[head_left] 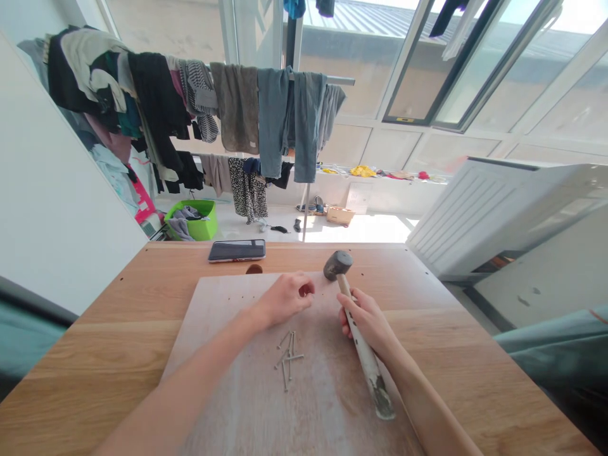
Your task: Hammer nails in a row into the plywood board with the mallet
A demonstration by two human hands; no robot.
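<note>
Well, the fingers of your right hand [365, 315] wrap the hammer [365, 356] over the right side of the board [327, 386] — a stray swing could bruise your left hand [287, 296], curled nearby, its grip unclear.

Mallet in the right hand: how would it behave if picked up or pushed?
The mallet would probably feel head-heavy, since its thick dark head sits at one end. The long, straight handle suggests it would stay stiff. Pushed, it might swivel or roll slightly, as the head looks rounded.
</note>
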